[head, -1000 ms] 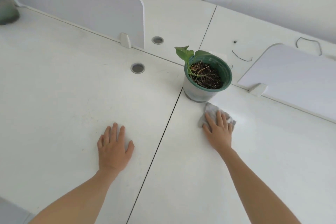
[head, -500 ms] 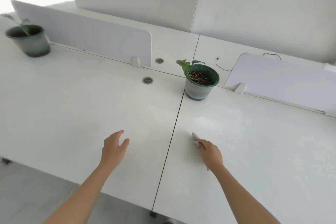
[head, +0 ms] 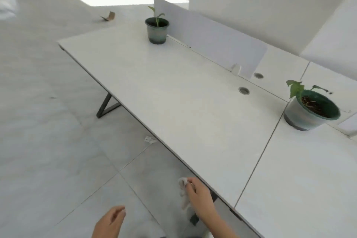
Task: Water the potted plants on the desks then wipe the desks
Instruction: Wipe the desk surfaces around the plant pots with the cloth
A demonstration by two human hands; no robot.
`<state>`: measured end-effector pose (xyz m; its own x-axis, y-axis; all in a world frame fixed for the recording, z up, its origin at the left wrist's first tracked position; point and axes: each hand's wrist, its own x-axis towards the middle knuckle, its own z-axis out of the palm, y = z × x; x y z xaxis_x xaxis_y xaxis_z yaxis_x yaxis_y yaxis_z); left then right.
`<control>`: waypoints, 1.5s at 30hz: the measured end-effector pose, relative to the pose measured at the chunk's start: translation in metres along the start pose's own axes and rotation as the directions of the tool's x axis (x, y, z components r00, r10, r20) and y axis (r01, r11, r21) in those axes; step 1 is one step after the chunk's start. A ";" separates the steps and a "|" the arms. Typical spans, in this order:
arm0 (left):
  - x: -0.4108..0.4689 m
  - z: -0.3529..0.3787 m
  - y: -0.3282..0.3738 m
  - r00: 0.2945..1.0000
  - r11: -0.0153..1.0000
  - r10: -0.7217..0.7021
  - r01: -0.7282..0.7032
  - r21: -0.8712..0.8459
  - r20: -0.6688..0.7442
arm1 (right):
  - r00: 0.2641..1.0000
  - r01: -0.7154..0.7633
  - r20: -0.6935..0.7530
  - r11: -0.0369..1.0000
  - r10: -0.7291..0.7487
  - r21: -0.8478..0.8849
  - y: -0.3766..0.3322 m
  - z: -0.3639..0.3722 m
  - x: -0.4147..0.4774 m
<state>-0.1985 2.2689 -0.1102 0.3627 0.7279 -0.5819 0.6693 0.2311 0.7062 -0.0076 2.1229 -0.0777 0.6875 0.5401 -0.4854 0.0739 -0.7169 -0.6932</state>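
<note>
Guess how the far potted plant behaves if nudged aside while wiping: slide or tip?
The far potted plant probably slides rather than tips: the pot looks squat and stands on smooth white desk. Soil filling likely gives it some weight. Its thin seedling looks fragile, so push low on the pot wall.

desk [head: 193,106]: smooth matt white | cloth [head: 183,189]: crumpled fabric | floor [head: 48,150]: matt tile

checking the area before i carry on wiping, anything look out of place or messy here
Two bits of litter lie on the floor: a crumpled white scrap beside the desk's front edge, and a folded brown piece of card farther off, beyond the desk's far end. Both potted plants stand upright; no spill shows on the desk.
</note>
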 end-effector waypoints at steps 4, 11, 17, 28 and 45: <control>-0.002 -0.025 -0.009 0.999 1.000 0.018 -0.019 0.009 0.035 | 0.996 0.037 0.080 0.999 -0.034 -0.033 -0.014 0.037 0.009; 0.005 -0.078 -0.035 0.982 0.992 -0.046 0.023 -0.122 -0.183 | 0.963 0.217 0.180 0.974 -0.201 -0.071 -0.060 0.082 0.022; 0.041 -0.078 -0.007 0.991 0.991 -0.067 0.053 -0.121 -0.119 | 0.963 0.233 0.145 0.972 -0.227 -0.028 -0.085 0.084 0.057; 0.131 -0.137 0.083 0.959 0.991 -0.004 -0.034 -0.131 -0.284 | 0.874 0.419 0.246 0.906 -0.419 0.057 -0.233 0.109 0.185; 0.323 -0.286 0.110 0.958 0.971 -0.046 -0.023 -0.238 -0.281 | 0.891 0.400 0.272 0.911 -0.362 -0.098 -0.370 0.225 0.301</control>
<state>-0.1938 2.7140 -0.1048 0.1343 0.8687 -0.4767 0.4874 0.3609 0.7951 0.0099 2.6497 -0.0870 0.3894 0.8612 -0.3267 0.4133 -0.4803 -0.7736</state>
